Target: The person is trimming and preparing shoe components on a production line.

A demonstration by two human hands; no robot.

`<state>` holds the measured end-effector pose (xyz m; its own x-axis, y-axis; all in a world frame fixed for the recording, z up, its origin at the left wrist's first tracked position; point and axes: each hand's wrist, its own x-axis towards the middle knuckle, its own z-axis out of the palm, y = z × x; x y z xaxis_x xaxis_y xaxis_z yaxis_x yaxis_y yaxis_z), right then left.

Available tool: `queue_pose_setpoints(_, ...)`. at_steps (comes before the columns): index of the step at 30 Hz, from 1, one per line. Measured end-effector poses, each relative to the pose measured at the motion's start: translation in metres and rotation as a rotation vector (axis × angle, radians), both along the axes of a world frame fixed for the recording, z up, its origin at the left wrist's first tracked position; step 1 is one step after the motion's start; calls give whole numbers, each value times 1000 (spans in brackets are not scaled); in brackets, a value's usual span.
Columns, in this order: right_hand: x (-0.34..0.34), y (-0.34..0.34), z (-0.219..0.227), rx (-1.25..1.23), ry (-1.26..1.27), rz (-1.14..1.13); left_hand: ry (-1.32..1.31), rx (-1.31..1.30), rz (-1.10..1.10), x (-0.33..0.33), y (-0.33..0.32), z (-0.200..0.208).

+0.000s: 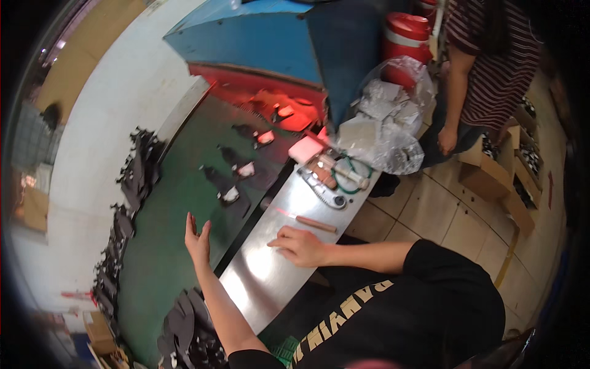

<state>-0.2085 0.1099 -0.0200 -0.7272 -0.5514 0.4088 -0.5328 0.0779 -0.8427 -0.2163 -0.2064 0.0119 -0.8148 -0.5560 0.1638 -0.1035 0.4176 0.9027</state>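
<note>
Fingers (190, 224) loose and empty

Left hand (198, 244) is holding its thumb apart from straight fingers above the green belt (160, 258); right hand (299, 247) is half-curling over the metal bench (252, 283). A wooden-handled tool (316, 224) is lying just beyond it, dark pieces (215, 178) beyond the left.

A red bucket (405, 29) and clear bag (401, 158) are near a person (501, 77), with boxes (485, 175) on the floor (433, 206).
</note>
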Motion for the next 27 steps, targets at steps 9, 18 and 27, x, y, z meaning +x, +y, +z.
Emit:
queue_pose_setpoints(9, -6, -7, -6, -29, -56, 38, -20, -285, -74, -64, -6, -76)
queue_pose_setpoints(18, -9, -4, -6, -78, -76, 25, -130, -558, 236, -80, 73, -58)
queue_pose_setpoints(27, -3, -3, -12, -121, -28, 13, 301, -481, 348, -68, 43, -57)
